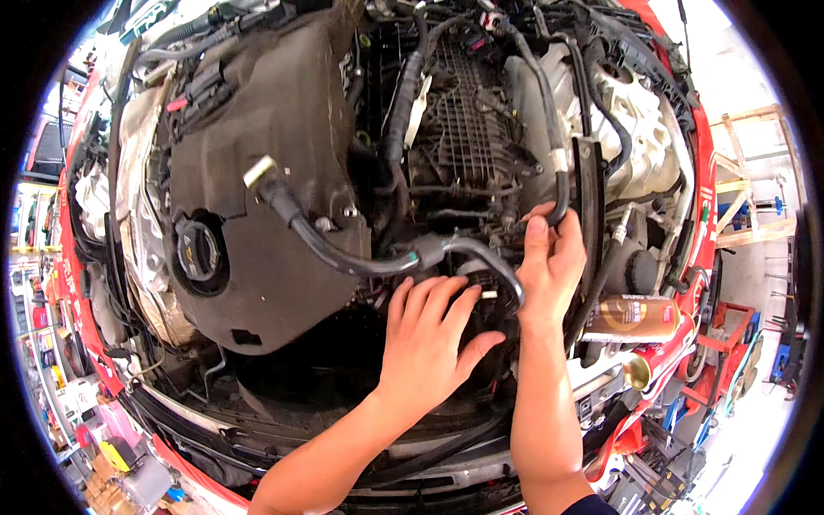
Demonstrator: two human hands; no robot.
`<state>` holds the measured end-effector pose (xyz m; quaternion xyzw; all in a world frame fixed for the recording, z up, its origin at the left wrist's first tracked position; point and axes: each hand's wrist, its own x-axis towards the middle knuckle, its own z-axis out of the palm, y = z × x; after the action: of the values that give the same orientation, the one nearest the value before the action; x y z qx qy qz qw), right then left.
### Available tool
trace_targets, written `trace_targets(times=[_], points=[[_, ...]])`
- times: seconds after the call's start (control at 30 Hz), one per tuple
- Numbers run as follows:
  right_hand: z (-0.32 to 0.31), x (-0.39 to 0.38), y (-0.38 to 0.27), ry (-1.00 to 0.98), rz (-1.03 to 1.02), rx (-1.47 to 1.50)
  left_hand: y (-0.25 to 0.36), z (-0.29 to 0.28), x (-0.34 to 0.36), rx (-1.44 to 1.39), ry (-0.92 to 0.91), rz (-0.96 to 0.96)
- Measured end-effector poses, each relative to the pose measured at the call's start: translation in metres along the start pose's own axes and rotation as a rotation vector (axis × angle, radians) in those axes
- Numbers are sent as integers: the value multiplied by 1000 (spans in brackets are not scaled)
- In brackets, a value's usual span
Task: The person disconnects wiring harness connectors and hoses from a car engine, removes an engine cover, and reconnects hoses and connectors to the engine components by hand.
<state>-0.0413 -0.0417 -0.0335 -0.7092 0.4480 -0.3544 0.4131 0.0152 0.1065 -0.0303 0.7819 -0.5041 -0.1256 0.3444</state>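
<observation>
In the head view, my right hand [549,270] is closed, thumb and fingers pinching the lower bend of a black hose [561,202] that runs down from the back of the engine bay. My left hand [429,339] is open, fingers stretched forward and thumb apart, its fingertips just below a loose black hose [330,251]. That hose lies across the brown plastic engine cover [266,112], with a pale connector end [259,172] pointing up to the left. Its other end curves down beside my right wrist. What lies under my left fingertips is hidden.
A round black oil cap [199,251] sits on the cover's left. Two spray cans, one brown [633,318] and one red [665,354], lie at the right edge of the bay. Red covers [704,172] line the fenders. Tools and a red cart [730,330] stand beyond.
</observation>
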Motion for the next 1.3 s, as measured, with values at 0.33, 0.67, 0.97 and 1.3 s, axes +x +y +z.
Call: trace_targets(times=[0.33,0.67,0.97,1.3], points=[[9,2,12,-47,63,82,-7,8,-7,126,25,-43],[8,2,21,-69,107,256,-9,15,-11,110,107,48],[6,1,14,-78,90,151,-4,10,-15,132,87,48],[3,0,5,-82,85,302,-1,-1,-14,-47,-31,-205]])
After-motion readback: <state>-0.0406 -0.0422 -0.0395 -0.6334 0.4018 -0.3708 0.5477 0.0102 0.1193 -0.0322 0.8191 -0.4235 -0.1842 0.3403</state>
